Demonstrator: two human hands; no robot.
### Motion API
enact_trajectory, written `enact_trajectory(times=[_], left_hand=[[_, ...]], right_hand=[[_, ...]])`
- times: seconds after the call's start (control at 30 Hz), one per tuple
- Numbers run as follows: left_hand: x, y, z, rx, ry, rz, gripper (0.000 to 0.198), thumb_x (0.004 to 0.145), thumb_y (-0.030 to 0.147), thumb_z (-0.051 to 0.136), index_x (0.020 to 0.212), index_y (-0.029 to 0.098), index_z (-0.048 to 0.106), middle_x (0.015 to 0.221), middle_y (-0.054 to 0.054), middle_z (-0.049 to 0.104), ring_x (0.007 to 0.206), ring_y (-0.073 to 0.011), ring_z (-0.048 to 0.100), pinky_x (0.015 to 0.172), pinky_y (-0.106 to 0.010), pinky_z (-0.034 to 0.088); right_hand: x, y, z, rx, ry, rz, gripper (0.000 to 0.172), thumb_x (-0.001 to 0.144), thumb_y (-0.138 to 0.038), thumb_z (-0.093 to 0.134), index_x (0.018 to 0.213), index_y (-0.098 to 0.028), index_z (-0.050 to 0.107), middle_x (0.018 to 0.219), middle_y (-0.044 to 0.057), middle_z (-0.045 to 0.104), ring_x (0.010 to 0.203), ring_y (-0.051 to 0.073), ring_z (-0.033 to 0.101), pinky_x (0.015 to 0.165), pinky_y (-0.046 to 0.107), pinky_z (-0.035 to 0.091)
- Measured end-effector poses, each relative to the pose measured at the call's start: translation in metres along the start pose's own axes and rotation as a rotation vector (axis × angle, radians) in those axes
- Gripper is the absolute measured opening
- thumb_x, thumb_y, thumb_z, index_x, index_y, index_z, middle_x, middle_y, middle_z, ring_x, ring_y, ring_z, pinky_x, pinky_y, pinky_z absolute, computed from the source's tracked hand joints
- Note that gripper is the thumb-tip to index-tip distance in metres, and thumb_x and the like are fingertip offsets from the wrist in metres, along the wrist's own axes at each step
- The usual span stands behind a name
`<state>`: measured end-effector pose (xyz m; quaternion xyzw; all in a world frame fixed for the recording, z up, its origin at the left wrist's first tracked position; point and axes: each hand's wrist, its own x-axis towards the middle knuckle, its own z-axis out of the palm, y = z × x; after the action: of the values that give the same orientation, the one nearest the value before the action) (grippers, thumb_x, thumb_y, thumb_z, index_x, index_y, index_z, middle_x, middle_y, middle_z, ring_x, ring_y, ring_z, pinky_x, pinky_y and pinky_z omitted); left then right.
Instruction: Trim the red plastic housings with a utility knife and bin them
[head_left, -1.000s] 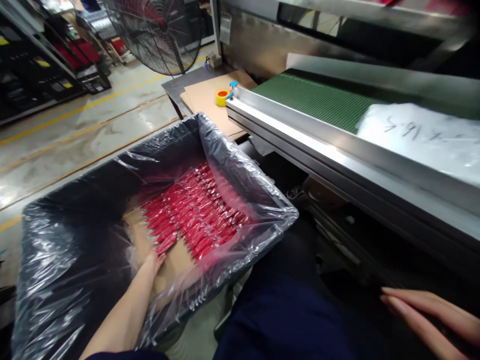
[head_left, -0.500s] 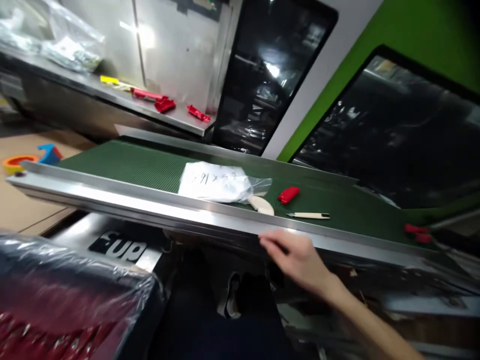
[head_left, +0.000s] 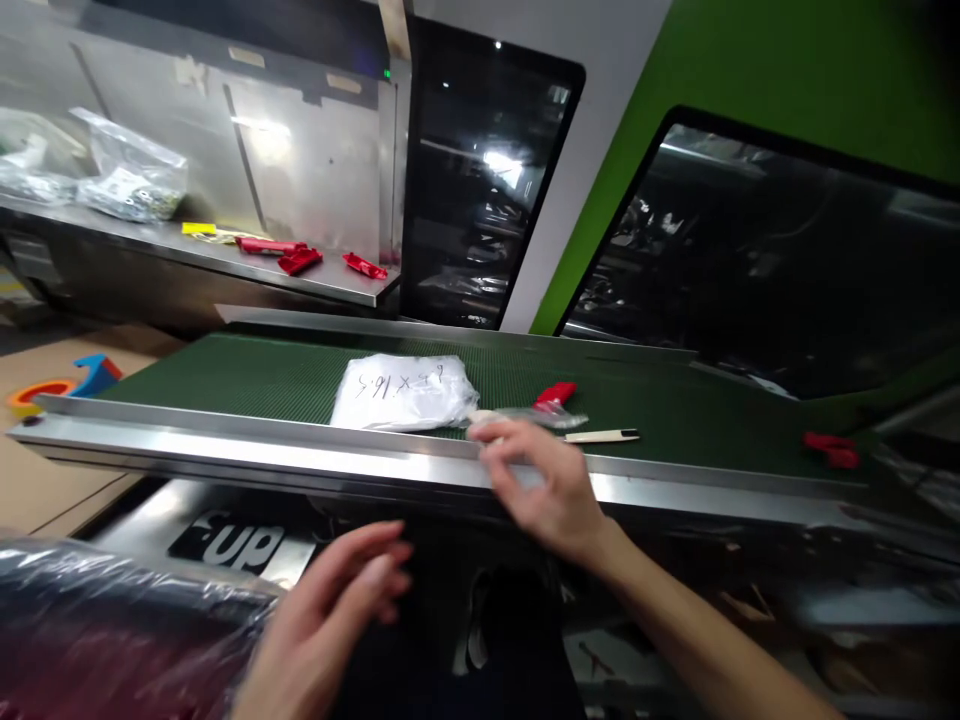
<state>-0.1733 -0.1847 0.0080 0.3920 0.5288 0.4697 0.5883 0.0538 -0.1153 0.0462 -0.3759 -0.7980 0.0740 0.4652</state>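
Observation:
My right hand (head_left: 544,485) reaches over the metal rail (head_left: 225,450) of a green conveyor belt (head_left: 247,375). Its fingers are pinched on the clear end of a plastic bag (head_left: 405,392), white with handwriting on it, which lies on the belt. A small red part (head_left: 555,392) and a pale thin blade-like tool (head_left: 600,436) lie just beyond the fingers. My left hand (head_left: 330,620) hovers low in front of me, blurred, fingers stretched out and holding nothing, next to the plastic-lined black bin (head_left: 112,630).
More red parts (head_left: 829,448) lie at the belt's right end. A steel shelf (head_left: 337,285) behind carries red parts (head_left: 300,258) and filled clear bags (head_left: 127,180). An orange tape roll (head_left: 30,395) sits on cardboard at the left. Dark machine windows stand behind.
The view swung from the bin of red parts up to the belt. My right hand rose to the rail and took the bag's clear end. My left hand left the bin.

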Motion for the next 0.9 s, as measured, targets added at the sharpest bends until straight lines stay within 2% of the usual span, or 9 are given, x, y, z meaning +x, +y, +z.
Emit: enact_trajectory(times=[0.13,0.23,0.37,0.5,0.53,0.67,0.77,0.83,0.9], left_hand=[[0.014,0.006,0.068,-0.4,-0.376,-0.144,0.057,0.078,0.045,0.073,0.126,0.019,0.057,0.125,-0.013,0.064,0.111,-0.0238,0.063,0.089,-0.029,0.052],[0.021,-0.004,0.092,-0.442,-0.385,-0.235,0.035,0.083,0.035,0.07,0.109,0.012,0.062,0.102,-0.013,0.071,0.093,-0.0193,0.068,0.084,-0.027,0.052],[0.024,-0.021,0.091,-0.398,-0.268,-0.23,0.024,0.088,0.035,0.062,0.099,0.013,0.063,0.083,-0.004,0.067,0.069,-0.0098,0.064,0.067,-0.02,0.05],[0.017,-0.021,0.088,-0.257,-0.259,-0.135,0.025,0.084,0.035,0.068,0.096,0.013,0.067,0.073,-0.001,0.065,0.061,-0.0077,0.059,0.062,-0.018,0.047],[0.015,-0.019,0.089,-0.214,-0.278,-0.116,0.025,0.083,0.035,0.069,0.093,0.012,0.069,0.072,-0.002,0.065,0.062,-0.0086,0.059,0.062,-0.018,0.047],[0.01,-0.02,0.09,-0.053,-0.328,-0.063,0.02,0.08,0.032,0.071,0.08,0.012,0.069,0.069,-0.003,0.065,0.063,-0.0119,0.059,0.062,-0.021,0.047],[0.01,-0.027,0.087,0.039,-0.268,-0.007,0.021,0.079,0.032,0.072,0.09,0.015,0.068,0.081,-0.004,0.067,0.075,-0.0156,0.062,0.071,-0.026,0.049],[0.009,-0.032,0.084,0.129,-0.144,0.143,0.027,0.077,0.029,0.074,0.1,0.019,0.065,0.099,-0.005,0.066,0.095,-0.018,0.061,0.087,-0.029,0.047],[0.006,-0.035,0.082,0.297,0.032,0.427,0.024,0.076,0.026,0.075,0.097,0.021,0.065,0.103,-0.004,0.061,0.101,-0.0184,0.056,0.093,-0.029,0.042]], right_hand=[[-0.045,-0.042,-0.009,-0.046,-0.3,-0.289,0.012,0.077,-0.007,0.051,0.075,-0.016,0.058,0.097,0.015,0.069,0.098,0.024,0.064,0.088,0.038,0.055],[-0.07,-0.055,-0.015,-0.138,-0.416,-0.252,0.014,0.077,-0.008,0.048,0.072,-0.014,0.06,0.093,0.018,0.069,0.097,0.027,0.064,0.09,0.042,0.054],[-0.081,-0.057,-0.031,-0.065,-0.499,-0.145,0.016,0.093,-0.024,0.053,0.084,-0.016,0.063,0.097,0.011,0.071,0.092,0.023,0.067,0.084,0.038,0.056],[-0.068,-0.041,-0.044,-0.013,-0.198,0.172,0.018,0.092,-0.026,0.061,0.109,-0.02,0.061,0.1,0.005,0.069,0.091,0.016,0.064,0.081,0.028,0.054],[-0.063,-0.037,-0.045,-0.015,-0.191,0.288,0.022,0.091,-0.027,0.063,0.112,-0.021,0.061,0.102,0.003,0.067,0.091,0.015,0.063,0.08,0.026,0.053],[-0.052,-0.022,-0.043,0.182,-0.409,0.539,0.012,0.092,-0.027,0.061,0.099,-0.024,0.07,0.096,-0.001,0.068,0.087,0.013,0.064,0.076,0.024,0.051],[-0.055,-0.015,-0.04,0.251,-0.378,0.583,0.013,0.09,-0.023,0.061,0.084,-0.022,0.072,0.086,-0.001,0.069,0.079,0.013,0.064,0.072,0.024,0.049],[-0.06,-0.013,-0.038,0.238,-0.355,0.639,0.01,0.087,-0.024,0.063,0.081,-0.021,0.071,0.082,0.0,0.069,0.076,0.014,0.063,0.069,0.024,0.048],[-0.066,-0.011,-0.035,0.232,-0.337,0.714,0.011,0.086,-0.027,0.064,0.081,-0.02,0.07,0.079,0.0,0.068,0.073,0.014,0.061,0.065,0.023,0.047]])
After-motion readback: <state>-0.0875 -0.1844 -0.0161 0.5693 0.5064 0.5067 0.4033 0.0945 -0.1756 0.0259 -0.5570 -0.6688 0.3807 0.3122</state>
